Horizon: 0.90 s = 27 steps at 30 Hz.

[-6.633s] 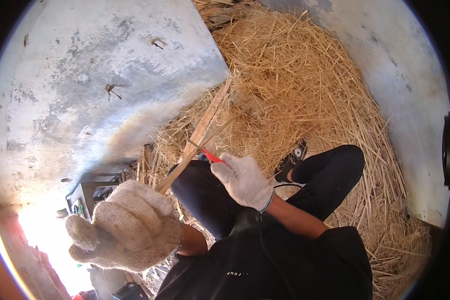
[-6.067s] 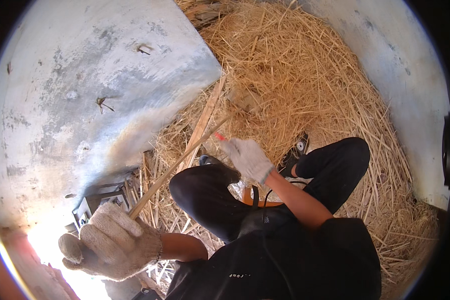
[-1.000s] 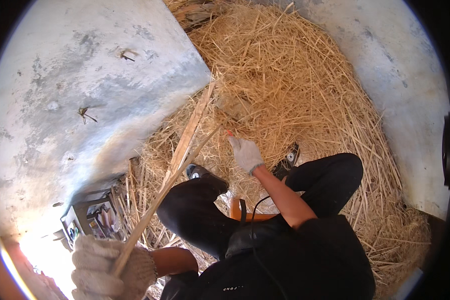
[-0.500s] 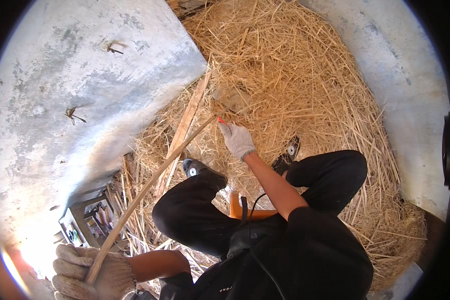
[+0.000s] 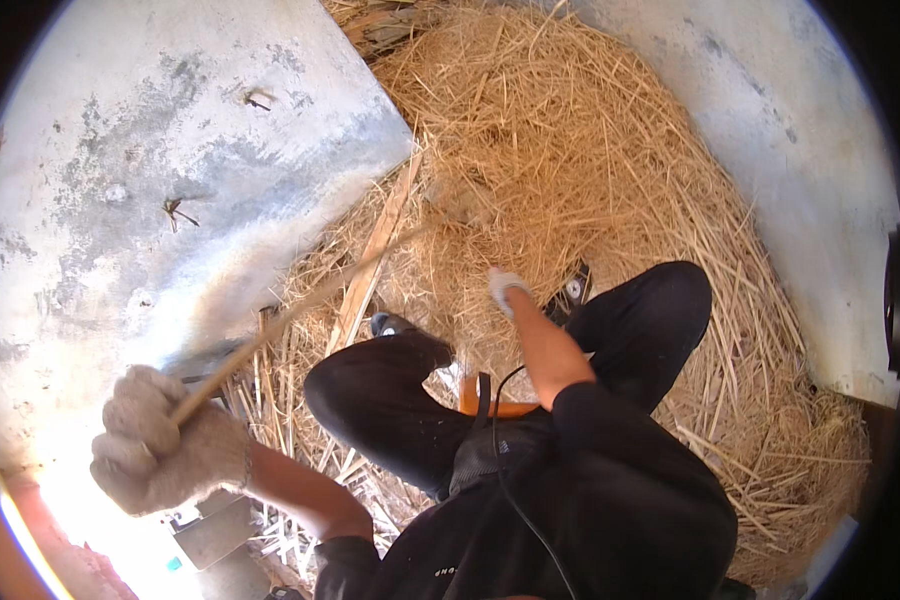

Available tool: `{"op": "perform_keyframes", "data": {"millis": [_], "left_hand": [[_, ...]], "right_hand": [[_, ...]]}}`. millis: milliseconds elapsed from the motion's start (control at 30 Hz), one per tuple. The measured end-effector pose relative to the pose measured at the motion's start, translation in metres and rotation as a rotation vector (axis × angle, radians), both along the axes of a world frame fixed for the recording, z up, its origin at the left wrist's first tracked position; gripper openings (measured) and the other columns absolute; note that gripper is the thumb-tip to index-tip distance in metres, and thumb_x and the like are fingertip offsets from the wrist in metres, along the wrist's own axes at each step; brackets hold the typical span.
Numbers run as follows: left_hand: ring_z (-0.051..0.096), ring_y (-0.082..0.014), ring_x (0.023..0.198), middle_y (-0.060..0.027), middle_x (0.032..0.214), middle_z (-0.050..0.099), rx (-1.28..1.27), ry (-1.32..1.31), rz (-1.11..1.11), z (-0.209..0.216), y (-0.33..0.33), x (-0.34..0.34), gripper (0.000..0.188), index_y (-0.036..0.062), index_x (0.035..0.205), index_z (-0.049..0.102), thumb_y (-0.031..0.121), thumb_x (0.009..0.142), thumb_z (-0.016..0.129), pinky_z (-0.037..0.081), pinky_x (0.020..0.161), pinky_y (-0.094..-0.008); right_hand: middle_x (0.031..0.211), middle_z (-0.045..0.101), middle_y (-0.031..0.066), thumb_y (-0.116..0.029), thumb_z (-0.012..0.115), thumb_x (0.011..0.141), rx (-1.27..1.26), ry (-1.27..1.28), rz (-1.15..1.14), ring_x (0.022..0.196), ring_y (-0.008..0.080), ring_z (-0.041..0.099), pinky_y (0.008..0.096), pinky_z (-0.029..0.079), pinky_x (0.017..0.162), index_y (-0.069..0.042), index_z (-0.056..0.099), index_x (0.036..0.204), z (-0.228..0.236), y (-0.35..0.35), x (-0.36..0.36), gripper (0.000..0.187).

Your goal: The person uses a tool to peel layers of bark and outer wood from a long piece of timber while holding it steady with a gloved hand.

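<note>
My left hand [image 5: 175, 440], in a knitted pale work glove, is closed round the near end of a long thin wooden stick [image 5: 270, 330]. The stick slants up and away to the right, blurred by motion, its far tip over the straw. My right hand [image 5: 507, 290], gloved too, is held low over the shavings in front of my right shoe, apart from the stick. Its fingers are curled, and a small reddish bit shows at their front; what they hold is mostly hidden.
Straw-like shavings [image 5: 590, 150] cover the floor in a deep heap. A flat board [image 5: 375, 260] lies beyond my left shoe [image 5: 400, 328]. Worn whitish walls [image 5: 220, 140] stand at left and right. Under me shows an orange seat [image 5: 510, 408]; a black cable [image 5: 515, 500] crosses my shirt.
My left hand has risen, lifting the stick's near end. The right hand has drawn back toward me and to the right, away from the stick's far end.
</note>
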<state>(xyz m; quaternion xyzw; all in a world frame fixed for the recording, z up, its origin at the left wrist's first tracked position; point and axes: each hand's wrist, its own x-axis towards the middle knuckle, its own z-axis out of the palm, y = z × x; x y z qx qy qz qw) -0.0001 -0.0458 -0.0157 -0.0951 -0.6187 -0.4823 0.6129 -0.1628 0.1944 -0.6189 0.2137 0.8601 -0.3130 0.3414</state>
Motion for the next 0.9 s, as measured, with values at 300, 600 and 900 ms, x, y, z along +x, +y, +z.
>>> {"op": "perform_keyframes", "data": {"millis": [300,600,900], "left_hand": [[0.019,-0.0093,0.044,0.0013,0.044,0.028,0.129,0.022,0.017,-0.004,-0.004,0.006,0.036,0.0195,0.052,0.033,0.014,0.086,0.039,0.02,0.044,-0.0271],[0.034,-0.0121,0.054,-0.0043,0.064,0.048,0.064,-0.07,-0.044,-0.003,0.019,0.003,0.031,0.0147,0.067,0.049,0.03,0.093,0.047,0.032,0.051,-0.0298],[0.064,-0.0274,0.082,-0.0201,0.105,0.068,0.282,-0.254,-0.339,0.015,0.002,0.006,0.04,0.0045,0.11,0.066,0.04,0.096,0.052,0.057,0.082,-0.0459]], "right_hand": [[0.099,0.067,0.031,-0.068,0.02,0.099,-0.354,0.378,0.24,0.099,0.0499,0.062,0.0539,0.047,0.089,-0.002,0.07,0.107,0.216,-0.054,0.047,0.083],[0.094,0.072,0.0252,-0.071,0.031,0.097,-0.054,0.304,0.28,0.087,0.0419,0.071,0.052,0.053,0.075,-0.001,0.071,0.104,0.146,-0.081,0.002,0.081],[0.067,0.056,0.0117,-0.074,0.042,0.093,-0.367,0.227,0.253,0.067,0.0266,0.059,0.0394,0.046,0.064,-0.001,0.066,0.084,0.179,-0.036,0.017,0.077]]}}
